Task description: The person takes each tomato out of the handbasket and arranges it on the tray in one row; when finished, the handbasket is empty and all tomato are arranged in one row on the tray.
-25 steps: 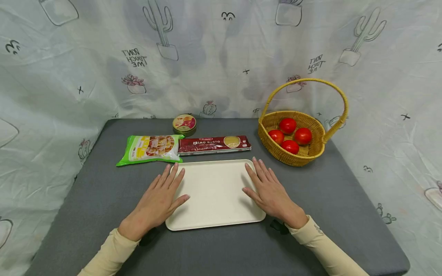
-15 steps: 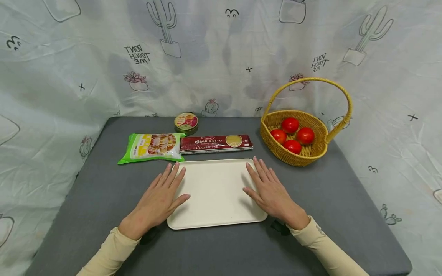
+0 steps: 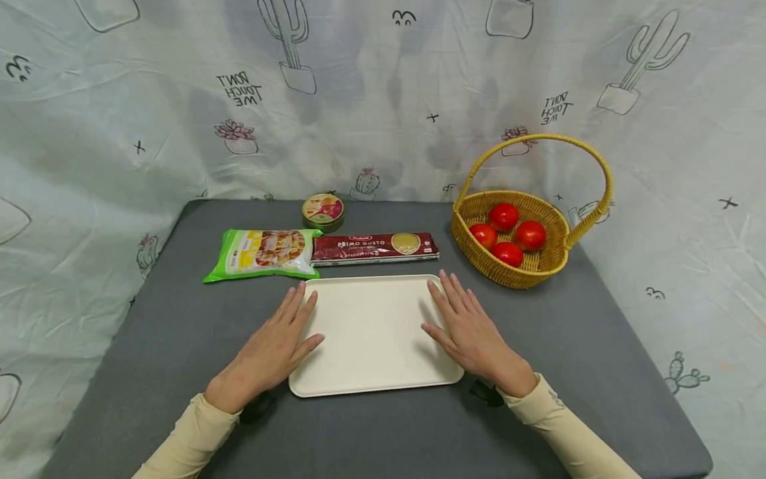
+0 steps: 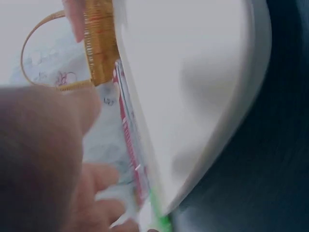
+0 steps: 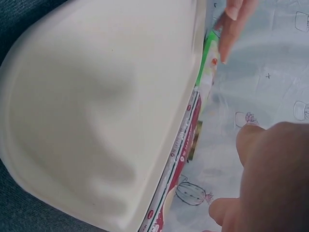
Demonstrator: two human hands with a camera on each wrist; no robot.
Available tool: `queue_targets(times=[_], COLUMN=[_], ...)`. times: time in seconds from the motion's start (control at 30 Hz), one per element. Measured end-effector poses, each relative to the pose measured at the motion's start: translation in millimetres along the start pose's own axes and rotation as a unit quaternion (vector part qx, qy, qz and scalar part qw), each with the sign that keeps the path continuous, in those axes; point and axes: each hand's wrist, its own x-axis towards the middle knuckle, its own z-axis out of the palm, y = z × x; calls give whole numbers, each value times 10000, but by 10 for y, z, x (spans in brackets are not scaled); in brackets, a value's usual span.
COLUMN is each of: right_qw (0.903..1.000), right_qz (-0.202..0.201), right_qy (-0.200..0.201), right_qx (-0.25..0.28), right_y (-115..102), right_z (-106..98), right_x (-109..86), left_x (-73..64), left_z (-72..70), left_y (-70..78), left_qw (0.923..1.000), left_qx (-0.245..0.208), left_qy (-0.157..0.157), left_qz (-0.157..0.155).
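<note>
A cream rectangular tray (image 3: 374,313) lies on the grey table (image 3: 149,319), and shows close up as tray (image 4: 193,72) and tray (image 5: 96,106) in the wrist views. My left hand (image 3: 272,346) lies flat, fingers straight, on the tray's left edge. Resting flat on the right edge is my right hand (image 3: 469,332), fingers spread. Neither hand holds anything. Behind the tray lie a green snack bag (image 3: 263,254), a red spaghetti pack (image 3: 374,248) and a small round tin (image 3: 323,210).
A yellow wicker basket (image 3: 538,263) with a tall handle stands at the back right and holds several red tomatoes (image 3: 507,233). A cactus-print cloth (image 3: 383,100) hangs behind and beside the table. Bare grey tabletop lies left, right and in front of the tray.
Both hands stay flat on the tray's edges. The left hand has slid slightly to the left. The view has shifted a little.
</note>
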Motion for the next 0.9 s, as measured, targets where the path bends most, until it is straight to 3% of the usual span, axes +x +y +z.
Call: queue_targets(times=[0.17, 0.27, 0.43, 0.6, 0.8, 0.9], right_qw=[9998, 9986, 9928, 9841, 9696, 9634], right_qz=[-72, -146, -177, 162, 993, 1203], right_qy=[146, 348, 736, 926, 407, 119], right_qx=[151, 365, 925, 1507, 2198, 2391], right_y=[21, 61, 244, 594, 955, 1137], right_z=[-67, -146, -398, -769, -1213, -1350], right_x=[20, 52, 187, 439, 683, 817], left_x=[17, 31, 39, 38, 40, 34], left_z=[81, 133, 201, 231, 252, 258], left_y=[-80, -127, -204, -253, -271, -280], left_qw=[9897, 9830, 9813, 9823, 9787, 9769], left_qx=[-1424, -1828, -1873, -1786, -1985, -2068], left_qy=[28, 80, 247, 360, 348, 360], left_qz=[-126, -165, -357, -436, -398, -397])
